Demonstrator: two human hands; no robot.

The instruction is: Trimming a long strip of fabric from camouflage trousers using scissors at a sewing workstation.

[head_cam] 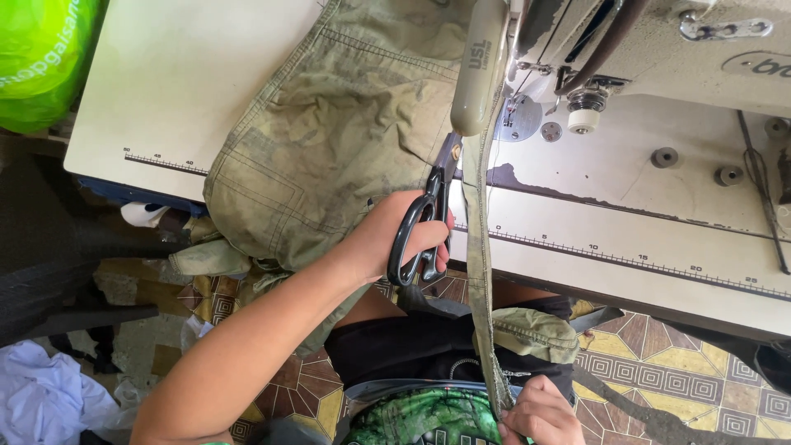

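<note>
Far upper left of the frame: a bright green bag (37, 58). Lower left corner: crumpled white cloth (41, 395) on the floor. Upper left to centre: a pale sewing table (173, 74) with a printed ruler along its front edge, an olive-green garment (329, 140) heaped on it and spilling over that edge. Centre: left hand (395, 235), fingers curled through the black loops of large scissors (424, 222), blades aimed up toward the garment's edge. Just right of centre: a narrow olive fabric strip (478, 272) running taut from under the sewing machine (659, 41) at upper right down to the bottom edge. Bottom, right of centre: right hand (540, 416), fingertips pressed together, pinching the strip's lower end. Lower right: patterned floor tiles (684, 371).
</note>
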